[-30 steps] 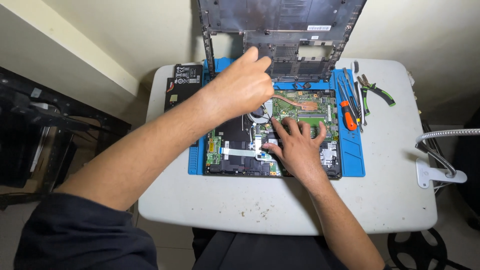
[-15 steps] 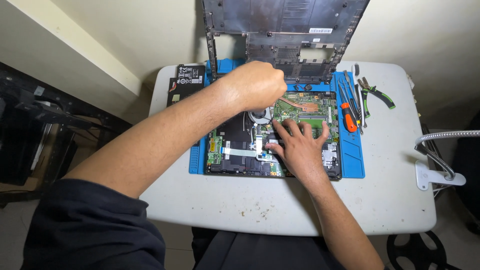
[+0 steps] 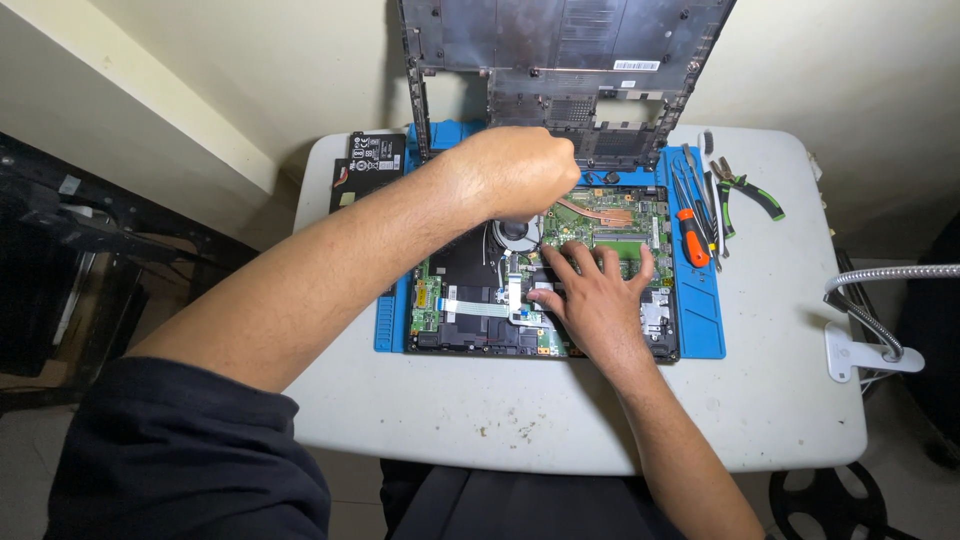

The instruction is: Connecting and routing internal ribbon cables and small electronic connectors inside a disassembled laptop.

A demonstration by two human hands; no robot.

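The left hand (image 3: 520,172) is closed in a fist above the opened laptop (image 3: 470,300), near the back edge of the white table (image 3: 450,420). The right hand (image 3: 600,300) lies flat, fingers spread, on the circuit board (image 3: 610,215). An orange screwdriver (image 3: 692,235) lies on the blue mat (image 3: 700,310) at the right.

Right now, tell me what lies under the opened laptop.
Under the opened laptop lies a blue mat on the white table. The mat's middle is covered by it.
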